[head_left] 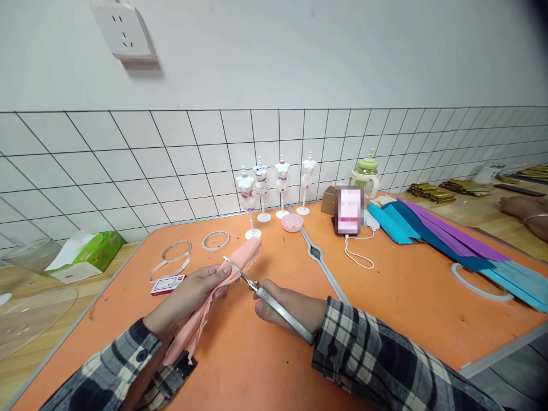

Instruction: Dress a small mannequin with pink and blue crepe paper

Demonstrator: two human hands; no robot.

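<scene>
My left hand [204,285] pinches a long, folded strip of peach-pink crepe-like material [246,254], which hangs down past my wrist. In my right hand [276,302] is a pair of scissors [280,311] with pale grey handles. The blades lie across the peach strip close to my left fingertips; whether they are parted or closed on it I cannot tell. Behind the strip stand several small white mannequin forms [245,185] on round bases, some with coloured bands. A pink dish [292,223] sits in front of them.
Tape rings [215,241], ribbon [154,273] and a small red-and-white box [168,284] lie left on the orange table [385,319]. Right of centre are a propped phone [350,211], a white cable [358,261], a green-lidded bottle [365,174] and blue and purple sheets [454,231]. Another person's hand [524,208] shows far right.
</scene>
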